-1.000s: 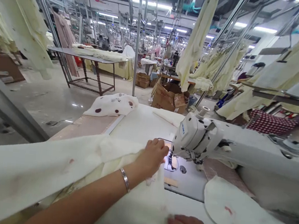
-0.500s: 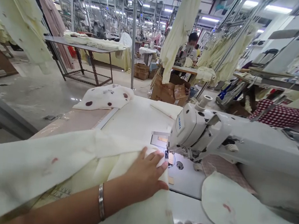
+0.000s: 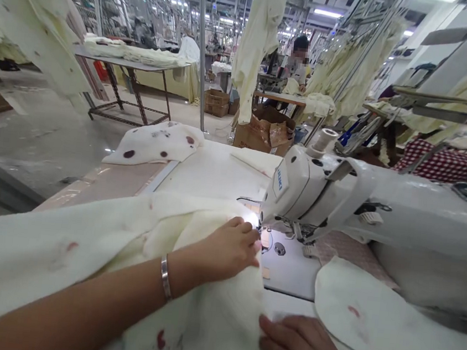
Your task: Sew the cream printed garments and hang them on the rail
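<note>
A cream fabric piece (image 3: 220,301) with faint red and grey prints lies under the head of a white sewing machine (image 3: 298,190). My left hand (image 3: 229,250), with a silver bracelet on its wrist, is bent over the fabric right beside the needle area. Its fingers are drawn together on the cloth, and the fingertips are partly hidden. Nearer to me, my right hand (image 3: 303,346) grips the right edge of the same fabric between thumb and fingers. To the right, a rounded cream fabric panel (image 3: 369,317) rests on the machine table.
White cloth with dark spots (image 3: 157,143) lies at the table's far left corner. Behind stand a cardboard box (image 3: 258,133) and a metal-legged table (image 3: 124,62) with stacked cloth. Cream garments (image 3: 255,49) hang overhead. A person (image 3: 298,65) sits at another machine.
My left hand's fingers, spread flat before, have drawn together on the fabric. My right hand has come further into view along the edge. A red print now shows on the cloth near me.
</note>
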`<action>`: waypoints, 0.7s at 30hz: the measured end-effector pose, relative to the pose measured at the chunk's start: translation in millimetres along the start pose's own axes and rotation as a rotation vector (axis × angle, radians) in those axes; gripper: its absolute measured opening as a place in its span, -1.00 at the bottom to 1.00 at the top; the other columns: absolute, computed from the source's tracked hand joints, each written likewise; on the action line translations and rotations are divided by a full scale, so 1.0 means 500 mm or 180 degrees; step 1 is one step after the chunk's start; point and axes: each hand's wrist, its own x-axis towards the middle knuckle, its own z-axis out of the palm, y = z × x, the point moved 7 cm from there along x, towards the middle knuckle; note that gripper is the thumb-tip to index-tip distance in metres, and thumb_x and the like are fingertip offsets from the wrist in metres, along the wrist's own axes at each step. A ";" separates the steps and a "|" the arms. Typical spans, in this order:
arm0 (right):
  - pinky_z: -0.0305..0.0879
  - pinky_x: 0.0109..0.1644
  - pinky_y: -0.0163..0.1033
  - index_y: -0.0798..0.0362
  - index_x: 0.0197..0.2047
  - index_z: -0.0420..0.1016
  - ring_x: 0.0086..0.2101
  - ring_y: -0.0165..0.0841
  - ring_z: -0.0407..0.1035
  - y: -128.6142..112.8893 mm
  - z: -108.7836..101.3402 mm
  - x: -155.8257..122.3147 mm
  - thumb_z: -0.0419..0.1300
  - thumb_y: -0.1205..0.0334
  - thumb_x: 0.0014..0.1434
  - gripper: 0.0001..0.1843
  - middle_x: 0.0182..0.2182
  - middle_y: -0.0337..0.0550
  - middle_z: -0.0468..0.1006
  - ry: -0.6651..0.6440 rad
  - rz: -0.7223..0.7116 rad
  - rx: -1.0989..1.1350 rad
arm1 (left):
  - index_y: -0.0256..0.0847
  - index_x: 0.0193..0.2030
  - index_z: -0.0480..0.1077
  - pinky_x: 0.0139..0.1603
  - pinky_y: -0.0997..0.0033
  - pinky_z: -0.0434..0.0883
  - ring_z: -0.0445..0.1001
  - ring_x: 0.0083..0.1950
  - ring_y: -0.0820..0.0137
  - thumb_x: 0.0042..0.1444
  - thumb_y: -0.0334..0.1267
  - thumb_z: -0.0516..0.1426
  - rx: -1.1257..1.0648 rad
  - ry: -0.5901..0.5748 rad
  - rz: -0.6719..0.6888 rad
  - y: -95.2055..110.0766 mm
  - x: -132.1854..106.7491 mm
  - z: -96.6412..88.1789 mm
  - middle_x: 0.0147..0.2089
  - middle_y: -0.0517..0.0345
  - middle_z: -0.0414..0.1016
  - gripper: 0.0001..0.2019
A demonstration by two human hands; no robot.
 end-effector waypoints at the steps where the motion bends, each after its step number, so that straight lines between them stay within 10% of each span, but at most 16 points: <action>1: 0.26 -0.33 -0.25 0.07 -0.24 0.46 -0.35 -0.37 0.37 0.001 -0.003 0.008 -0.07 0.27 0.29 -0.73 -0.22 -0.23 0.58 0.0099 0.0045 -0.0002 | -0.27 -0.20 0.39 -0.01 0.15 0.22 0.32 -0.16 0.26 0.23 -0.23 0.00 -0.0021 -0.0028 -0.0172 0.010 -0.003 -0.002 -0.24 0.03 0.40 -0.80; 8: 0.20 -0.22 -0.21 0.16 -0.27 0.43 -0.28 -0.37 0.34 -0.001 -0.015 0.005 0.03 0.50 0.15 -0.83 -0.24 -0.14 0.57 0.0050 -0.0031 0.0538 | -0.34 0.20 0.12 0.24 -0.19 -0.08 -0.07 0.33 0.02 0.27 -0.09 -0.12 -0.0315 -0.0043 -0.0860 0.125 -0.095 0.001 0.29 -0.20 0.06 -0.55; 21: 0.24 -0.30 -0.30 0.00 -0.26 0.49 -0.40 -0.47 0.39 -0.024 -0.025 -0.021 0.00 0.36 0.27 -0.76 -0.32 -0.35 0.60 -0.0222 -0.0405 -0.0022 | -0.17 0.16 0.20 0.22 -0.28 -0.11 0.01 0.31 0.07 0.28 -0.04 -0.13 -0.0396 -0.0093 -0.0546 0.139 -0.117 0.013 0.30 -0.05 0.10 -0.59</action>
